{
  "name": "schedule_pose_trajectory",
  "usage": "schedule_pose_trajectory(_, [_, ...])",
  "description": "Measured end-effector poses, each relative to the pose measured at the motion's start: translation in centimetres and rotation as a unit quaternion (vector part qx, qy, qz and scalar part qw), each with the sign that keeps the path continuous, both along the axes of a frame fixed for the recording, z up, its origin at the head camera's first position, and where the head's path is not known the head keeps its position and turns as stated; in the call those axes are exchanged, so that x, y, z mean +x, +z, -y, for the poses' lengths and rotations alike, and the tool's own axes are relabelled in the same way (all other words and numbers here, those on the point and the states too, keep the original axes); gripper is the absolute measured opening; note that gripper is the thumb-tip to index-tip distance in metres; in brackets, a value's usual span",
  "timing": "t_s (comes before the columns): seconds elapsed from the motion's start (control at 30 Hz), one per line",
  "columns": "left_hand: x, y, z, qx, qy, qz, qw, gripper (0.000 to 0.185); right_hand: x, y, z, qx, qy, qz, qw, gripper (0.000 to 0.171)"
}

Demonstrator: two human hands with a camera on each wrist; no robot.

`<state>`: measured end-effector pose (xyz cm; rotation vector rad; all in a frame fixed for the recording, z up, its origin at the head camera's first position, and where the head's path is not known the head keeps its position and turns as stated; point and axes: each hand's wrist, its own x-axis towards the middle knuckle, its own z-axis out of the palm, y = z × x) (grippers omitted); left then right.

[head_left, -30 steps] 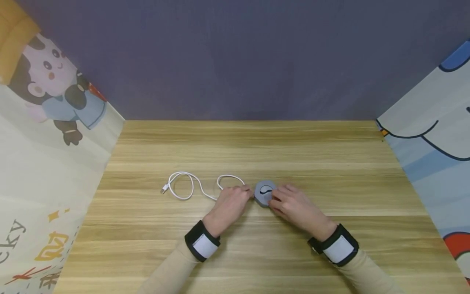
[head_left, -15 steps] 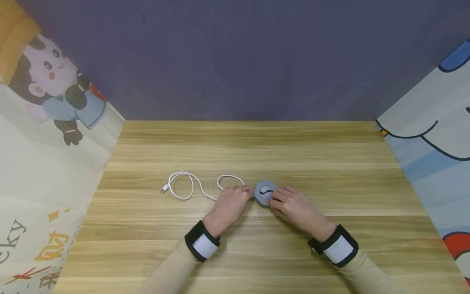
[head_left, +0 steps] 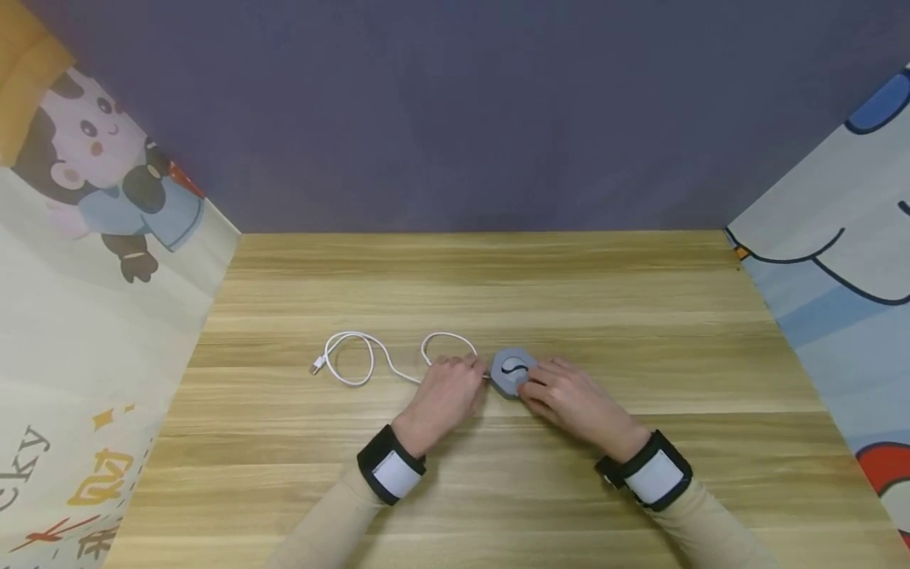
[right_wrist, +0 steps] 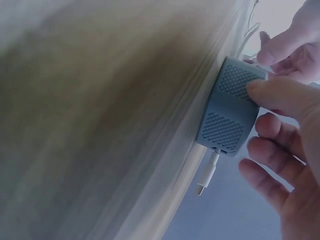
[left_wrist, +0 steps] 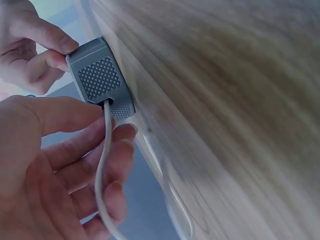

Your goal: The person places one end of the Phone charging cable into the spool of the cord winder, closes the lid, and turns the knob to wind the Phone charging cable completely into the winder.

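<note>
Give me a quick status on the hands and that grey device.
Left hand pinches white cable at the grey device. Right hand grips the device on the table. Nothing in the way.

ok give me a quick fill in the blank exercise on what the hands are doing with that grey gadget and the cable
1. The right hand steadies the small ____ device on the wooden table.
2. The left hand pinches the ____ cable at the device's side.
3. The cable's free plug lies to the ____ of the left hand in the head view.

Missing words: grey; white; left
</note>
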<state>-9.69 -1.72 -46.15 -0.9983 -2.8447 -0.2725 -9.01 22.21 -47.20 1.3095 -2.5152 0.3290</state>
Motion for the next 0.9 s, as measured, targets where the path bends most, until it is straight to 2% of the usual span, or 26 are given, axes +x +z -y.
schedule_pose_trajectory(0.13, [0.0, 0.0, -0.3, -0.003, 0.007, 0.000, 1.0000, 0.019, 0.0, 0.1, -0.1, 0.000, -0.005, 0.010, 1.000, 0.018])
schedule_pose_trajectory(0.2, [0.0, 0.1, -0.4, -0.003, 0.012, 0.016, 0.9998, 0.028, -0.1, 0.0, -0.1, -0.004, -0.005, 0.014, 1.000, 0.018])
schedule_pose_trajectory(0.37, [0.1, 0.4, -1.2, -0.006, 0.021, 0.095, 0.9952, 0.071, -0.1, 0.1, -0.2, -0.016, -0.005, 0.023, 1.000, 0.017])
schedule_pose_trajectory(0.43, [0.0, 0.6, -1.5, -0.013, 0.023, 0.111, 0.9934, 0.086, -0.1, 0.1, -0.3, -0.017, -0.006, 0.028, 0.999, 0.016])
schedule_pose_trajectory(0.6, [-0.3, 0.8, -2.1, -0.029, 0.021, 0.110, 0.9933, 0.106, -0.1, 0.4, -0.4, -0.008, -0.006, 0.037, 0.999, 0.013])
schedule_pose_trajectory(0.9, [-1.1, 1.0, -3.5, -0.070, 0.007, 0.091, 0.9934, 0.114, -0.1, 1.0, -0.8, 0.026, -0.005, 0.078, 0.997, 0.013])
